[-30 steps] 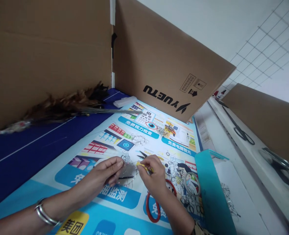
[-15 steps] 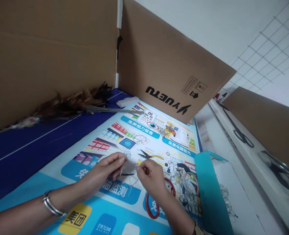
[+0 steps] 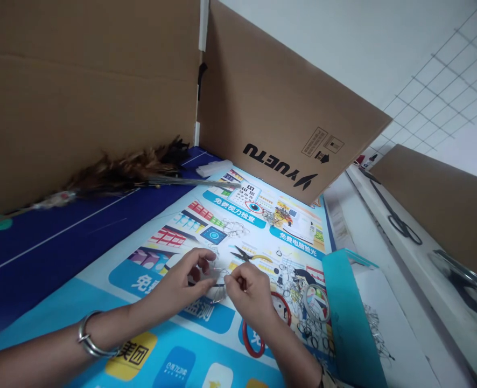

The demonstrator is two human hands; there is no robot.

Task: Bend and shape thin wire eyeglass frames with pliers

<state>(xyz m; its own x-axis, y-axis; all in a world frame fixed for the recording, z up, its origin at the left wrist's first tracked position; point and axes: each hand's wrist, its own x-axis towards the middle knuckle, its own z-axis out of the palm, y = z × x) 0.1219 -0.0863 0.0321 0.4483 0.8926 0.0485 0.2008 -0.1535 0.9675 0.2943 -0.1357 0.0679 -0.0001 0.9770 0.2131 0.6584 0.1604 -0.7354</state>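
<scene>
My right hand (image 3: 250, 288) is closed in a pinch on a thin wire piece (image 3: 219, 295), which curves out to the left of the fingertips. Its exact shape is too fine to make out. Facing it, my left hand (image 3: 194, 274) has thumb and fingers apart, close to the wire, and nothing shows held in it. Just beyond both hands lie pliers (image 3: 251, 255) with yellow handles and dark jaws. A red ring (image 3: 253, 345) lies under my right forearm, partly hidden by it.
Many small wire loops (image 3: 303, 302) are heaped to the right, with a clear ring (image 3: 316, 303) among them. A teal box flap (image 3: 349, 318) stands beyond. Feathers (image 3: 121, 167) lie along the back left, below a cardboard wall (image 3: 279, 102). Scissors (image 3: 402, 226) rest far right.
My left hand has opened its pinch, spreading thumb and fingers away from the wire. The right hand keeps its pinch in nearly the same place.
</scene>
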